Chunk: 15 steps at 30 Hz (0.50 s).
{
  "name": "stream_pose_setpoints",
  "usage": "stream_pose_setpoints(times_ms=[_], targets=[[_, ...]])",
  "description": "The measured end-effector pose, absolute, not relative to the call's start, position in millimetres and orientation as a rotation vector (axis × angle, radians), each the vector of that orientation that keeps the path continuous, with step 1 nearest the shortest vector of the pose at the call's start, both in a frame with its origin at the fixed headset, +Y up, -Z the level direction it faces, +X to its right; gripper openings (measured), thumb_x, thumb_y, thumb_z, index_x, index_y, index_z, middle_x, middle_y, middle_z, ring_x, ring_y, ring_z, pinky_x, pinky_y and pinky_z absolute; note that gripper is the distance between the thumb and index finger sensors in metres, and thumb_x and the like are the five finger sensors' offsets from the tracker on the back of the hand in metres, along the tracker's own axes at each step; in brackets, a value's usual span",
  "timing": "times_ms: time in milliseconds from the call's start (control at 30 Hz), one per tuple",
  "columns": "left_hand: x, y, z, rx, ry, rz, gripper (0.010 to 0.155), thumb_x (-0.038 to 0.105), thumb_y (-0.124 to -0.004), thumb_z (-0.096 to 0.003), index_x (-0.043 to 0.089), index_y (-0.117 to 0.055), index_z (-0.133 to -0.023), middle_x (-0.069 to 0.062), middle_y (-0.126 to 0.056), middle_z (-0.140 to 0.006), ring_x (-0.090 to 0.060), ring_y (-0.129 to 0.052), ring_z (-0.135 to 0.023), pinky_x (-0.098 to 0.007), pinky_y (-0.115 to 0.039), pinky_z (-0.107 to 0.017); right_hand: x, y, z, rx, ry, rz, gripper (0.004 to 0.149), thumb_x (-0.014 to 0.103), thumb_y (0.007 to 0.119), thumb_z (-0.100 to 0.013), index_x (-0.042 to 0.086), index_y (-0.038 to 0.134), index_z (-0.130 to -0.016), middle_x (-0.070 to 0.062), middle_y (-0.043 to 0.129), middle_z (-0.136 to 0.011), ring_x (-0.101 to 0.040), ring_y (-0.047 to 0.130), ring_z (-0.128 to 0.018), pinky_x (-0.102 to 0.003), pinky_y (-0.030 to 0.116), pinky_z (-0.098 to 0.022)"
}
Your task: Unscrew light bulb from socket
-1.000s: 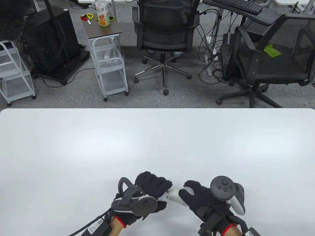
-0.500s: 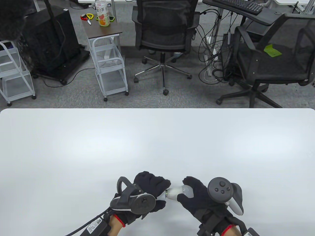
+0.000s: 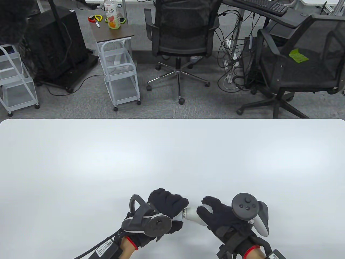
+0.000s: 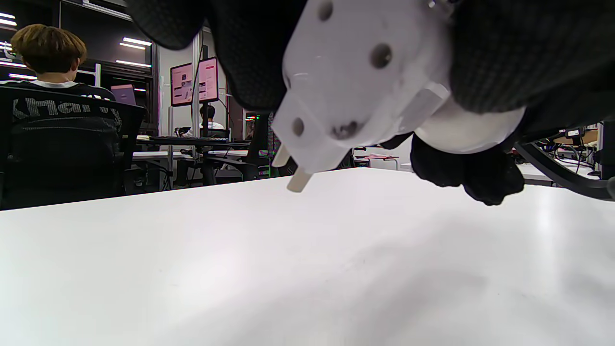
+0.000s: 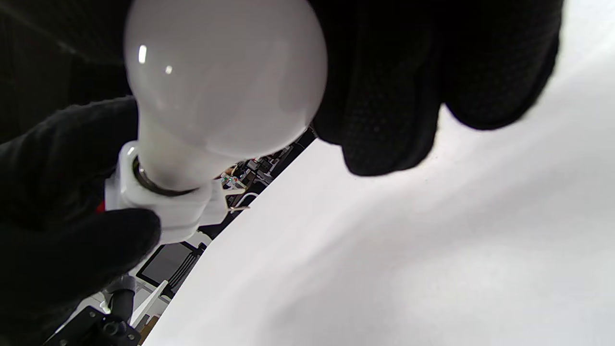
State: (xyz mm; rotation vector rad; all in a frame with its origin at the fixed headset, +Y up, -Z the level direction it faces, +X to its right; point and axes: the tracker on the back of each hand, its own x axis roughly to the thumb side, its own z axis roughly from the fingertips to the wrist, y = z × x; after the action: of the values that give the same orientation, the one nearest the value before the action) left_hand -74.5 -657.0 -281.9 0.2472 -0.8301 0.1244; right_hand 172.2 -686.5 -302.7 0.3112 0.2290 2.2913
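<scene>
Your white surface (image 3: 172, 162) carries nothing but your own two hands, both close to its near edge and a little right of the middle of that edge.

Your left hand (image 3: 161, 210) is curled around the white socket (image 4: 355, 91), gripping its body so that only a sliver of it shows from above. In the left wrist view the socket's underside faces the camera, with small round holes in it and plug prongs pointing down toward the surface but not touching it. The assembly is held just above the surface, lying roughly level, with the socket end toward the left and the bulb end toward the right.

Your right hand (image 3: 221, 218) wraps the frosted white light bulb (image 5: 221, 81), fingers (image 5: 384, 96) closed over the glass dome from the far side and thumb against the near side. The bulb's neck sits in the socket, and a dark metal ring of its base shows at the socket's rim in the right wrist view. In the table view a short stretch of bulb neck (image 3: 190, 213) is bare between your two hands, which are near each other but not touching.
</scene>
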Motion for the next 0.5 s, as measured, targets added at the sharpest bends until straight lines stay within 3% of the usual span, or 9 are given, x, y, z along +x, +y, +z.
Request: stream_pose_setpoints(times_ms=[500], targets=[[-78.2, -657.9, -286.0, 0.212, -0.809, 0.138, 0.076, 0.048, -0.101, -0.0346, 0.011, -0.083, -0.099, -0.016, -0.091, -0.098, -0.042, -0.097, -0.081, -0.067, -0.064, -0.069, 161.7, -682.5, -299.3, 0.412, 0.224, 2.294, 0.081, 0.058, 0.076, -0.045, 0.005, 0.044, -0.097, -0.022, 0.070, -0.094, -0.032, 0.090, -0.071, -0.058, 0.076, -0.054]])
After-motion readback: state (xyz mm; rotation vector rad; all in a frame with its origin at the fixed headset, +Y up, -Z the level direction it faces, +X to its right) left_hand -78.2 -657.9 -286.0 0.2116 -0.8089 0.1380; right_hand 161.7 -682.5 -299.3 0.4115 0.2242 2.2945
